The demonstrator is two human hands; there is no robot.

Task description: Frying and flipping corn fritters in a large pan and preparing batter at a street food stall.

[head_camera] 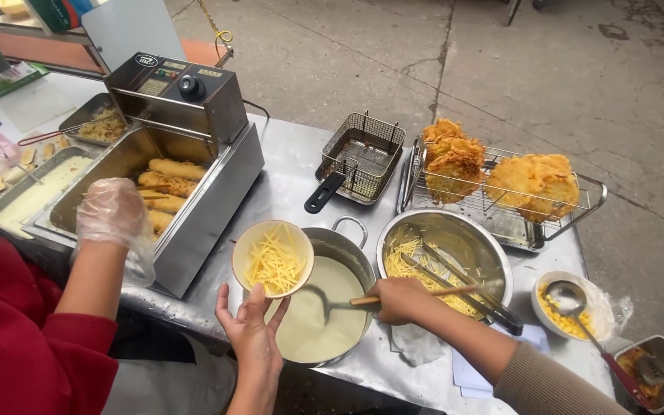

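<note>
Left hand (251,327) cups a small bowl (272,260) from below, fingers spread under its base, palm up. The bowl holds shredded yellow strips (274,265) and sits tilted a bit toward the pot, its rim overlapping the pot's near-left edge.

Right hand (400,300) is clenched round the wooden handle of a ladle (332,301). The ladle's long axis runs roughly level from that hand leftward, with the scoop end down in the pale batter (320,315), just right of and below the bowl. So scoop and bowl are close together, and the bowl is up-left of the ladle head. The right hand is the one working the ladle; the left only carries.

Pot (347,242) of batter stands between both hands on a metal table (286,184).

Just behind the right hand: a steel mixing bowl (493,253) with more strips and tongs (466,288). Farther right of it, a small bowl of corn (570,311) with a spoon. Beyond that, a wire rack (585,192) with golden fried fritters (532,184), and an empty fry basket (363,154).

Well left of the left hand, a fryer (186,154) with long fried pieces in it. Another person in a red sleeve (17,338) rests a gloved hand (113,211) at its front edge.

Outdoor stall, concrete ground behind. The table is crowded.
</note>
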